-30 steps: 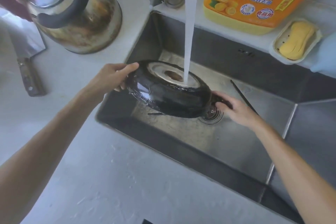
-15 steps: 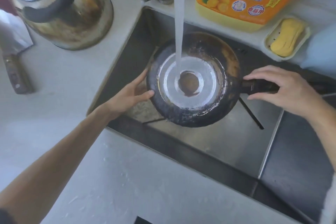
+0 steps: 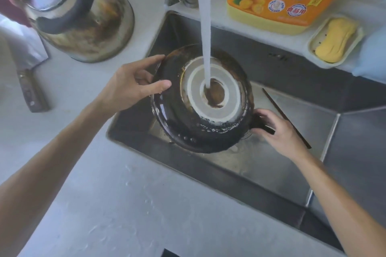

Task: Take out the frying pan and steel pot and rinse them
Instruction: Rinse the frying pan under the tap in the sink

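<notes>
At the upper right of the frame, the orange detergent bottle [image 3: 279, 0] bears large red characters, cut off at the top, reading 立白; beneath, smaller blue lines, partly blurred; a round red seal reading 食品用.

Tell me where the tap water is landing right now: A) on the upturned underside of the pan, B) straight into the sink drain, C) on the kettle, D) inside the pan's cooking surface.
A: the stream hits the pale ringed base of the frying pan, which the left hand and right hand hold bottom-up over the sink.

Frying pan [image 3: 173, 119] held over sink [image 3: 282, 165] between fingers [image 3: 158, 85], kettle [image 3: 83, 19] beyond left fingers, chopstick [image 3: 286, 118] beyond right fingers [image 3: 261, 113]
</notes>
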`<state>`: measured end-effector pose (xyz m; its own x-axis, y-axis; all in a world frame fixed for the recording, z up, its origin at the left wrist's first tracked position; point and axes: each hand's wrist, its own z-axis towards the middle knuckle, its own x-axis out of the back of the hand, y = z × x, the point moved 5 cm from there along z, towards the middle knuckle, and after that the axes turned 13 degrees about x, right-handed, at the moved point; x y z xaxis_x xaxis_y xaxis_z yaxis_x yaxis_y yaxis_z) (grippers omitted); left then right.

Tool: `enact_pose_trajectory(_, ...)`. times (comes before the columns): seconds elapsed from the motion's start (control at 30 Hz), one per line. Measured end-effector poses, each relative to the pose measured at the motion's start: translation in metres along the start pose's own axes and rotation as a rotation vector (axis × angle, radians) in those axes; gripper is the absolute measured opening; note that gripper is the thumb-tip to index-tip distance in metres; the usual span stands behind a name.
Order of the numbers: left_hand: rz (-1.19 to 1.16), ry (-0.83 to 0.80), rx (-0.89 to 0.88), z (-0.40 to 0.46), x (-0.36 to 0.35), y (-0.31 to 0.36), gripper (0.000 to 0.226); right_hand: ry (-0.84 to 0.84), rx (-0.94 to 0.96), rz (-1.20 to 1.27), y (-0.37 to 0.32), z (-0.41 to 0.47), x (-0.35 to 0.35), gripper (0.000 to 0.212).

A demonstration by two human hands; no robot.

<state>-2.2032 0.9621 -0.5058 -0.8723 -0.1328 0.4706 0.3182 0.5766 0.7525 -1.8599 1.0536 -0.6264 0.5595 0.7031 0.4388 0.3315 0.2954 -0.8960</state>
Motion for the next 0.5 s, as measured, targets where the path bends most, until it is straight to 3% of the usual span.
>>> enact_pose_trajectory(0.17, -0.007, 0.001, 0.210, -0.011, -0.014, -0.039, 0.070, -0.138, 0.040, -0.167, -0.019, 0.020, 0.034, 0.045)
enact_pose_trajectory(0.3, -0.138, -0.138, 0.345, -0.034, -0.037, -0.067, 0.059, -0.203, 0.135, -0.369, -0.048, 0.035, 0.073, 0.046)
enact_pose_trajectory(0.43, -0.270, -0.368, 0.304, -0.043, -0.056, -0.073, 0.040, -0.248, 0.196, -0.543, -0.079, 0.045, 0.090, 0.050)
enact_pose_trajectory(0.5, -0.266, -0.415, 0.256, -0.043, -0.057, -0.070, 0.045, -0.200, 0.228, -0.540, -0.093, 0.045, 0.094, 0.050)
